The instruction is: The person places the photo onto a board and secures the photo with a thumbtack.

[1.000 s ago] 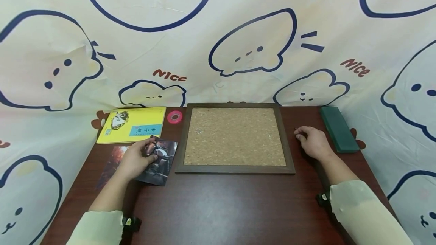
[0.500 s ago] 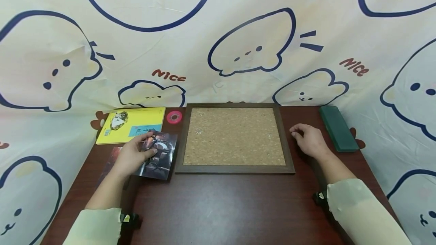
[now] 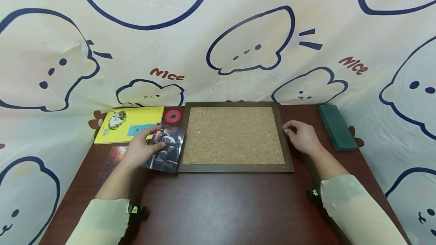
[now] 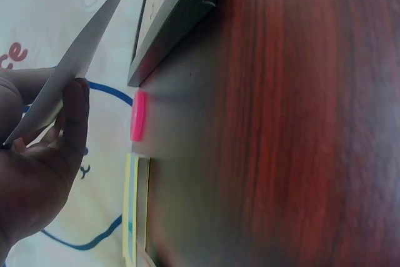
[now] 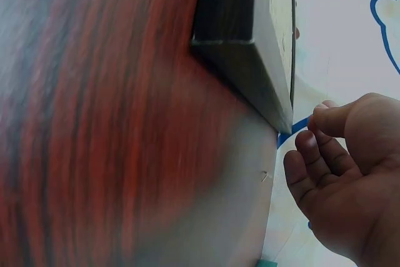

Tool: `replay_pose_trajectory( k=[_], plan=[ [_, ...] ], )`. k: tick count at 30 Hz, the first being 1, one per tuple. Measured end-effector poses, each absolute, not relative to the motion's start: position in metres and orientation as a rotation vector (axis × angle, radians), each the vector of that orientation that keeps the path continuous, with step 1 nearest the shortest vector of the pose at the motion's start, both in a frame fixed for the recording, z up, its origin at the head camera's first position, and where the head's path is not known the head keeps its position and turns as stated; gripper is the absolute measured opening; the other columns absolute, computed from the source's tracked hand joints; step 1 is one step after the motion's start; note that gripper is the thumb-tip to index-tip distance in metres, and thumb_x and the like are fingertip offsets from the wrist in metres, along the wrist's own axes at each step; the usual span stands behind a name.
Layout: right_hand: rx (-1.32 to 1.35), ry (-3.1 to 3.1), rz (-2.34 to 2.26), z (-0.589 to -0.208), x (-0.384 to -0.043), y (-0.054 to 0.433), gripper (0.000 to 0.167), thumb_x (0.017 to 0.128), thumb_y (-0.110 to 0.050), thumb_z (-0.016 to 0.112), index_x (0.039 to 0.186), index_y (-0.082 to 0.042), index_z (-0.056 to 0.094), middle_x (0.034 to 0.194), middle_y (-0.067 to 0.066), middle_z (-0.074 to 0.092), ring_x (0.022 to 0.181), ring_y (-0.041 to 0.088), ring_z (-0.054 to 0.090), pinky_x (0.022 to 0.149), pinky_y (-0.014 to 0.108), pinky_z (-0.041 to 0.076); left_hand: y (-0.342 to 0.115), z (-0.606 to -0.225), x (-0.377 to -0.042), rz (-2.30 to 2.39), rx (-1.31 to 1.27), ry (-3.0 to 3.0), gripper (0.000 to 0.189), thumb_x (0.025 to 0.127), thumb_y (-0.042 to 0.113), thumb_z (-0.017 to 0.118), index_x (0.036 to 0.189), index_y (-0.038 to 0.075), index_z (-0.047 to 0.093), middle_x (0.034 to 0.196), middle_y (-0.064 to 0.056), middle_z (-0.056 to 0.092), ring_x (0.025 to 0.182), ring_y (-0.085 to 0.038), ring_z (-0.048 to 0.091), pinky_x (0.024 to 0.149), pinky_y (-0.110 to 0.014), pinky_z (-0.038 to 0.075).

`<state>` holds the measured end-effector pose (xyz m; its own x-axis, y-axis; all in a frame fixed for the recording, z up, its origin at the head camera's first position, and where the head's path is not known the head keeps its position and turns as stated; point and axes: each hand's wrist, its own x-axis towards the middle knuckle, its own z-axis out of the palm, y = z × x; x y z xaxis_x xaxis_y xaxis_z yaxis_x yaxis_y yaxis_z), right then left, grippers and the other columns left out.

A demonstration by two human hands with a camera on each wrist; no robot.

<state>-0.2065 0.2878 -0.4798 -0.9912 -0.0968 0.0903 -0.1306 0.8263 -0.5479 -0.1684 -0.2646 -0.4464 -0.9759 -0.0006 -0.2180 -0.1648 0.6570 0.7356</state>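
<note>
My left hand pinches a dark photo card between thumb and fingers, holding it tilted just left of the cork board, with its right edge at the board's dark wooden frame. In the left wrist view the card shows edge-on above the thumb of my left hand. My right hand hovers at the frame's right side, fingers loosely curled and holding nothing I can see. In the right wrist view my right hand hangs above a small pin lying on the table beside the frame.
A yellow book and a pink tape roll lie at the back left. A second photo lies flat under my left forearm. A dark green box sits at the back right. The brown table is backed by a cartoon-print cloth.
My left hand has carried the photo card right and away from me, up to the board's left frame. My right hand has slid left to the frame's right edge.
</note>
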Motion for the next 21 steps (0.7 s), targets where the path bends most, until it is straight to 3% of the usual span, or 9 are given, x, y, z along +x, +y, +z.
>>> replay_pose_trajectory(
  k=[16,21],
  plan=[
    [0.184,-2.922,0.947,-0.478,-0.218,0.258,0.012,0.103,-0.015,0.063,0.11,-0.009,0.071,0.107,0.013,0.073,0.095,0.03,0.064,0.083,0.05,0.052,-0.235,-0.45,-0.189,1.36,-0.099,2.629,0.068,0.096,0.021,0.076,0.157,0.02,0.047,0.161,-0.017,0.039,0.136,-0.04,0.043,0.113,-0.061,0.037],
    [0.215,-2.922,0.974,-0.479,-0.221,0.247,0.014,0.104,-0.016,0.062,0.111,-0.008,0.071,0.11,0.014,0.073,0.1,0.031,0.065,0.087,0.051,0.052,-0.226,-0.455,-0.196,1.411,-0.073,2.608,0.067,0.096,0.018,0.075,0.156,0.019,0.047,0.158,-0.017,0.044,0.129,-0.037,0.051,0.107,-0.057,0.045]
  ],
)
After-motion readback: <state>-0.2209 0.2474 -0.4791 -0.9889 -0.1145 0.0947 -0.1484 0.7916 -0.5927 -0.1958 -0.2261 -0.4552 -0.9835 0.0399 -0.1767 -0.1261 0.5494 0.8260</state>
